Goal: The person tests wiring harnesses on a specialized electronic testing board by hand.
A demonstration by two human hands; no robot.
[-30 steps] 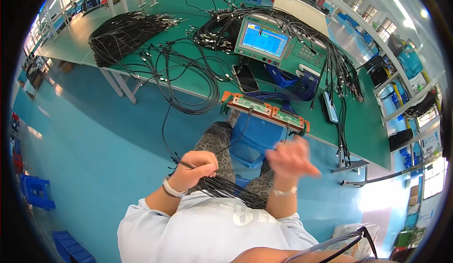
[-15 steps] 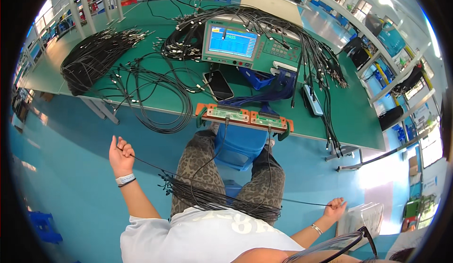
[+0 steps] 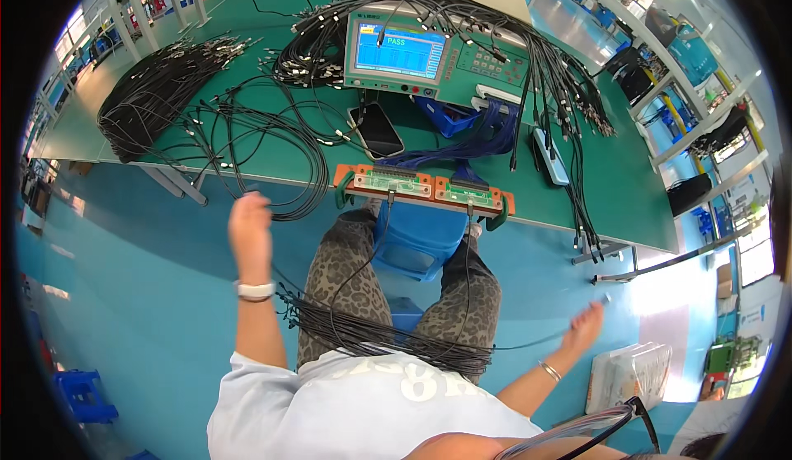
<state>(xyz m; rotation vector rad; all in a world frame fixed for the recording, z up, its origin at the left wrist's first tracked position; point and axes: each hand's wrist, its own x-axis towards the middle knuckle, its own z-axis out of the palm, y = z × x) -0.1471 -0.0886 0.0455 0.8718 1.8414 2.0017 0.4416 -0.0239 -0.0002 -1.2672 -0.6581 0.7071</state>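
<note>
My left hand [image 3: 250, 233] is raised just short of the table's front edge, its curled fingers blurred. A thin black cable runs from my lap up behind that wrist toward it. Out to the right, my right hand [image 3: 586, 328] is closed on a black cable, whose pale connector [image 3: 607, 299] sticks out past the fingers. A bundle of black cables [image 3: 371, 328] lies across my lap. Two cables hang down from the green circuit boards [image 3: 392, 182] of an orange fixture [image 3: 503, 202] at the table edge.
A tester with a lit screen [image 3: 398, 51] stands on the green table [image 3: 610, 212]. Around it are cable heaps [image 3: 148, 97], coiled cables [image 3: 280, 155], a phone [image 3: 378, 132] and a blue tray [image 3: 445, 117]. A blue stool [image 3: 421, 241] stands below; a wrapped package [image 3: 631, 377] sits at right.
My left hand has risen toward the table and moved right. My right hand has moved up a little, with the cable's connector now showing beyond it. The view has shifted slightly.
</note>
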